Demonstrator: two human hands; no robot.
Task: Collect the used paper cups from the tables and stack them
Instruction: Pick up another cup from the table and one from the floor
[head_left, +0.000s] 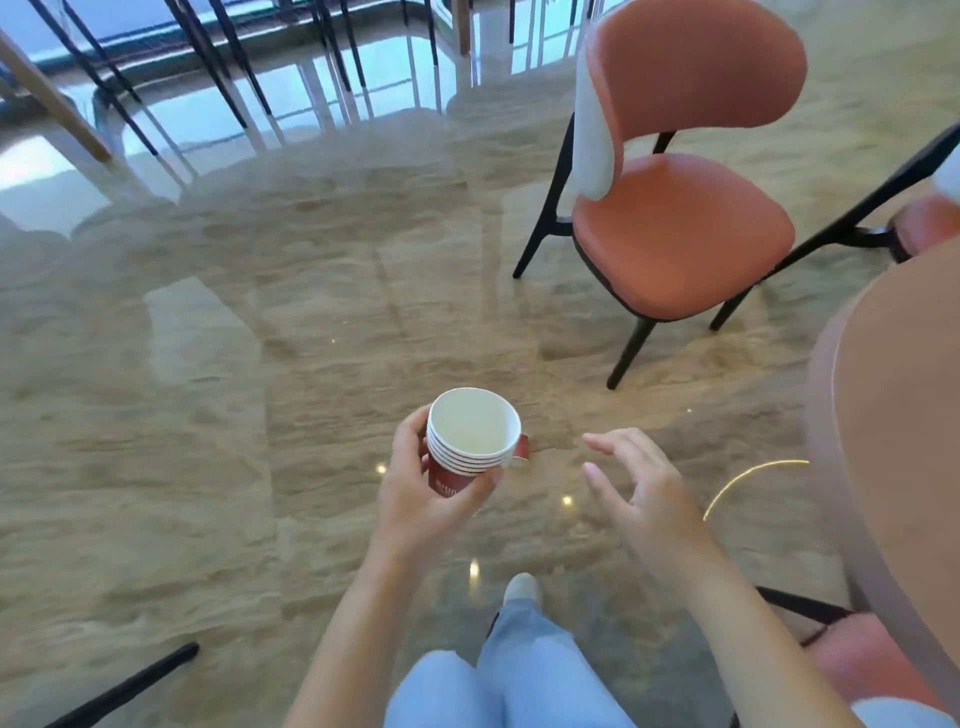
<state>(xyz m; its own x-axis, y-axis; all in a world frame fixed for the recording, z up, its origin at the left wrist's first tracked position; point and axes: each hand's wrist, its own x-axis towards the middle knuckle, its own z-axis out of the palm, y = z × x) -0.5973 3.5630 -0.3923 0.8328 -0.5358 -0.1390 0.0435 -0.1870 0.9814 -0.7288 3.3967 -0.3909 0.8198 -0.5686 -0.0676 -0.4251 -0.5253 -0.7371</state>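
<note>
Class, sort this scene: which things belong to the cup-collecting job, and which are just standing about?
Job in hand:
stack of paper cups, gripped by the left hand
right hand, open beside the stack, holding nothing
table at the right edge

Standing about:
orange chair
glossy floor

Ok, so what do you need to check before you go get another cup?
1. Left hand has a good hold of the stack: ok, fingers and thumb curl round it.
2. Stack sits straight: ok, the rims lie evenly one over the other.
3. Top cup has no drink left in it: ok, only white paper shows inside.
4. Right hand is free to pick up: ok, open and holding nothing.
5. More cups on the table: cannot tell, only part of its top shows.
</note>
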